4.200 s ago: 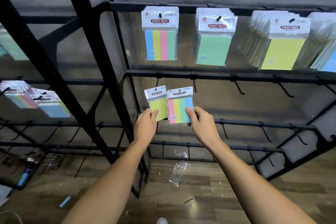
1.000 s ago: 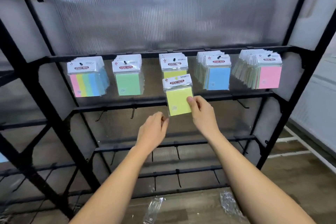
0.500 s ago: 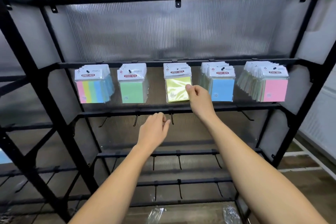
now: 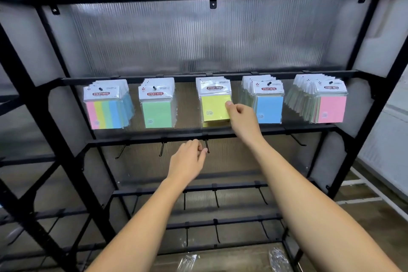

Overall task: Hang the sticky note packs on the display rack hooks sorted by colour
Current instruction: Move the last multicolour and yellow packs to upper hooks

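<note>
On the top rail of the display rack (image 4: 364,28), five hooks are loaded, left to right: multicolour packs (image 4: 108,106), green packs (image 4: 157,104), yellow packs (image 4: 215,101), blue packs (image 4: 265,100), pink packs (image 4: 320,100). Blue and pink stacks are thick and fanned; green and yellow are thinner.

My right hand (image 4: 242,119) is up at the yellow stack, thumb and forefinger pinching the right edge of the front yellow pack (image 4: 214,108). That pack's white header sits level with the hook, flush over the packs behind it; can't tell whether the hook is through its hole, since the hook tip isn't visible there.

My left hand (image 4: 187,161) is lower and left of the right one, well apart from it, fingers loosely curled, holding nothing. Its fingertips are just beside an empty hook (image 4: 207,146) on the second rail; contact unclear.

Second-rail hooks and those on the lower rails carry nothing. Near the bottom edge, two crumpled clear plastic wrappers (image 4: 278,258) lie on the wood floor (image 4: 375,216) under the rack.
</note>
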Action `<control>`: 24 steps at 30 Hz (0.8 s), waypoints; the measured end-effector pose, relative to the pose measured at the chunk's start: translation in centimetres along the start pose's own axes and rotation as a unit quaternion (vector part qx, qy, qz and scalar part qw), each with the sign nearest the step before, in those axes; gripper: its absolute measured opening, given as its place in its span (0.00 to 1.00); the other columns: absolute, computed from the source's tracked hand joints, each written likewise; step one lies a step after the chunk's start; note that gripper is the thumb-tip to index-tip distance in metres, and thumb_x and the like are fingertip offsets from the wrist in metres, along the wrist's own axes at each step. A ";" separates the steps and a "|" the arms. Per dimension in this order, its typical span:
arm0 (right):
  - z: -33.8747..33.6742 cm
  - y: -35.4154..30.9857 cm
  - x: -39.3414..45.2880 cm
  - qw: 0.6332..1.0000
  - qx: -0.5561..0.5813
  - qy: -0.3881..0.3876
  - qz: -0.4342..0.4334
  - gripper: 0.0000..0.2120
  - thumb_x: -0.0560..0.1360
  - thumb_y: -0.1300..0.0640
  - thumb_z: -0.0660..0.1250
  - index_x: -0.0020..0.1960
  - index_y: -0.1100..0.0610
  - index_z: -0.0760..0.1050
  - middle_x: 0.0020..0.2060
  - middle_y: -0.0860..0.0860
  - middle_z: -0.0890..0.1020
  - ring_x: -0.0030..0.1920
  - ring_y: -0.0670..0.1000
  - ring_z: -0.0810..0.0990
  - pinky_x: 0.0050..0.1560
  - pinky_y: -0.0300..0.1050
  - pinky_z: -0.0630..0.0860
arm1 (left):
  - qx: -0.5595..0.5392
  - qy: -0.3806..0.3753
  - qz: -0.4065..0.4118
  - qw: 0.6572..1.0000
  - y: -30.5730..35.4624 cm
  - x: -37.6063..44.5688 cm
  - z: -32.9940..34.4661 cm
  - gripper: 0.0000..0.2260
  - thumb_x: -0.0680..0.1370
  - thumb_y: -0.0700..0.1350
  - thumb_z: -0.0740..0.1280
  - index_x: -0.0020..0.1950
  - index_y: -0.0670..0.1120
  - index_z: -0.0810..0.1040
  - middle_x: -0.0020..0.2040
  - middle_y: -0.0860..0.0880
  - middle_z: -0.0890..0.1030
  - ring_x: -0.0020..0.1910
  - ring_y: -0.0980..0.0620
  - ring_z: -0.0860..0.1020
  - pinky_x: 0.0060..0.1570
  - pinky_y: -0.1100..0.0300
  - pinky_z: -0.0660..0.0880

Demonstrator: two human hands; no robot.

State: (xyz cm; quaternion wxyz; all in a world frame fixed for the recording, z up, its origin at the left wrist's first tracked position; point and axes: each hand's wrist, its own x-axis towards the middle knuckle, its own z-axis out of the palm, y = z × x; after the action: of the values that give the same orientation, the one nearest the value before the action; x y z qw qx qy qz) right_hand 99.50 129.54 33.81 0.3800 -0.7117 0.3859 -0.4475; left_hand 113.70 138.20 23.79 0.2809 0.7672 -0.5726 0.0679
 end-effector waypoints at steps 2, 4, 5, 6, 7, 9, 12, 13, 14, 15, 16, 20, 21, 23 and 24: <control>0.0 -0.1 -0.1 1.000 0.008 0.002 0.003 0.24 0.83 0.48 0.59 0.31 0.54 0.59 0.26 0.47 0.62 0.28 0.48 0.62 0.33 0.44 0.60 | -0.002 -0.003 0.001 1.000 -0.1 0.0 0.2 0.10 0.82 0.55 0.58 0.53 0.50 0.73 0.46 0.55 0.76 0.46 0.55 0.73 0.39 0.60 0.69; 0.0 -0.2 -0.2 1.000 0.014 0.005 0.002 0.24 0.83 0.49 0.59 0.31 0.54 0.59 0.26 0.48 0.61 0.28 0.48 0.61 0.33 0.44 0.60 | -0.004 -0.005 0.003 1.000 -0.3 0.0 0.3 0.10 0.82 0.55 0.58 0.53 0.50 0.73 0.46 0.55 0.76 0.46 0.55 0.73 0.40 0.59 0.72; 0.0 -0.2 -0.3 1.000 0.016 0.004 0.002 0.24 0.83 0.49 0.59 0.31 0.54 0.59 0.26 0.48 0.61 0.28 0.48 0.61 0.33 0.43 0.60 | -0.006 -0.007 0.004 1.000 -0.3 0.1 0.3 0.10 0.82 0.55 0.58 0.53 0.50 0.73 0.46 0.55 0.76 0.46 0.55 0.73 0.41 0.59 0.73; 0.1 -0.2 -0.3 1.000 0.017 0.004 0.001 0.24 0.83 0.49 0.59 0.31 0.54 0.59 0.26 0.48 0.61 0.28 0.48 0.61 0.33 0.43 0.60 | -0.007 -0.007 0.005 1.000 -0.4 0.1 0.3 0.10 0.82 0.55 0.58 0.53 0.50 0.73 0.46 0.55 0.76 0.46 0.55 0.73 0.41 0.58 0.74; 0.1 -0.2 -0.3 1.000 0.018 0.005 0.001 0.24 0.83 0.49 0.59 0.30 0.54 0.59 0.26 0.48 0.61 0.28 0.48 0.62 0.33 0.43 0.60 | -0.008 -0.007 0.006 1.000 -0.4 0.1 0.3 0.10 0.82 0.55 0.58 0.53 0.50 0.73 0.46 0.54 0.76 0.46 0.55 0.73 0.42 0.58 0.75; 0.1 -0.2 -0.4 1.000 0.019 0.008 0.004 0.24 0.83 0.49 0.59 0.30 0.54 0.59 0.26 0.49 0.62 0.28 0.48 0.62 0.33 0.44 0.60 | -0.008 -0.004 0.010 1.000 -0.4 0.2 0.2 0.10 0.82 0.54 0.59 0.53 0.50 0.73 0.46 0.54 0.76 0.46 0.55 0.74 0.43 0.57 0.76; 0.1 -0.2 -0.3 1.000 0.018 0.012 0.005 0.24 0.83 0.48 0.59 0.30 0.54 0.59 0.26 0.49 0.63 0.29 0.48 0.62 0.33 0.44 0.60 | -0.007 0.000 0.014 1.000 -0.5 0.2 0.2 0.09 0.82 0.55 0.59 0.53 0.50 0.73 0.46 0.54 0.76 0.46 0.55 0.74 0.43 0.57 0.76; 0.1 -0.3 -0.3 1.000 0.018 0.013 0.005 0.24 0.83 0.48 0.59 0.31 0.54 0.60 0.27 0.50 0.63 0.29 0.49 0.63 0.33 0.44 0.61 | -0.008 -0.001 0.012 1.000 -0.5 0.2 0.2 0.09 0.82 0.55 0.59 0.53 0.50 0.73 0.46 0.55 0.76 0.46 0.56 0.74 0.43 0.58 0.76; 0.2 -0.3 -0.2 1.000 0.020 0.016 0.003 0.24 0.83 0.48 0.59 0.31 0.54 0.60 0.28 0.52 0.64 0.30 0.49 0.63 0.34 0.44 0.61 | -0.008 -0.003 0.012 1.000 -0.6 0.2 0.2 0.09 0.82 0.55 0.59 0.53 0.50 0.73 0.46 0.55 0.76 0.46 0.56 0.74 0.43 0.58 0.76; 0.2 -0.3 -0.2 1.000 0.022 0.018 0.005 0.23 0.82 0.48 0.59 0.31 0.54 0.60 0.29 0.53 0.65 0.30 0.50 0.64 0.34 0.44 0.61 | -0.008 -0.005 0.011 1.000 -0.6 0.2 0.2 0.09 0.82 0.54 0.59 0.53 0.50 0.73 0.46 0.55 0.76 0.46 0.55 0.74 0.43 0.58 0.76; 0.1 -0.3 -0.1 0.999 0.026 0.021 0.005 0.23 0.82 0.48 0.59 0.31 0.54 0.60 0.29 0.53 0.65 0.30 0.50 0.64 0.35 0.44 0.61 | -0.009 -0.006 0.012 1.000 -0.7 0.2 0.2 0.10 0.82 0.54 0.59 0.54 0.50 0.73 0.47 0.54 0.76 0.46 0.55 0.74 0.43 0.58 0.76; 0.3 0.4 -0.3 0.999 0.021 0.025 0.004 0.23 0.82 0.48 0.60 0.31 0.54 0.60 0.26 0.48 0.63 0.29 0.47 0.63 0.34 0.43 0.61 | -0.004 -0.010 0.013 1.000 -1.0 -0.2 0.5 0.10 0.82 0.55 0.58 0.53 0.50 0.73 0.46 0.55 0.76 0.46 0.56 0.73 0.42 0.60 0.74; 0.4 0.8 -0.5 1.000 0.010 0.026 0.004 0.23 0.82 0.48 0.60 0.32 0.54 0.60 0.26 0.47 0.63 0.29 0.46 0.63 0.34 0.42 0.61 | -0.002 -0.010 0.011 1.000 -1.1 -0.3 0.6 0.10 0.82 0.55 0.58 0.53 0.50 0.73 0.46 0.55 0.75 0.46 0.56 0.73 0.41 0.60 0.73; 0.7 1.7 -0.8 1.000 -0.002 0.020 0.006 0.21 0.82 0.46 0.60 0.33 0.55 0.65 0.28 0.46 0.68 0.31 0.46 0.67 0.35 0.41 0.64 | 0.004 -0.007 0.008 1.000 -1.2 -0.7 0.7 0.10 0.82 0.55 0.58 0.52 0.50 0.73 0.46 0.55 0.75 0.46 0.56 0.72 0.41 0.61 0.71; 0.8 2.3 -0.8 1.000 -0.005 0.018 0.003 0.20 0.82 0.45 0.60 0.36 0.55 0.70 0.30 0.46 0.73 0.33 0.46 0.71 0.37 0.41 0.68 | 0.008 -0.006 0.008 1.000 -1.4 -0.8 0.9 0.10 0.82 0.54 0.58 0.53 0.50 0.73 0.46 0.55 0.75 0.47 0.56 0.72 0.41 0.61 0.71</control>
State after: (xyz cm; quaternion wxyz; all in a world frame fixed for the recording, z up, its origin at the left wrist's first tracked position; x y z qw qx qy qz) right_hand 99.52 129.49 31.28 0.3708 -0.7045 0.3971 -0.4566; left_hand 114.48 138.68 22.21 0.2708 0.7651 -0.5799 0.0704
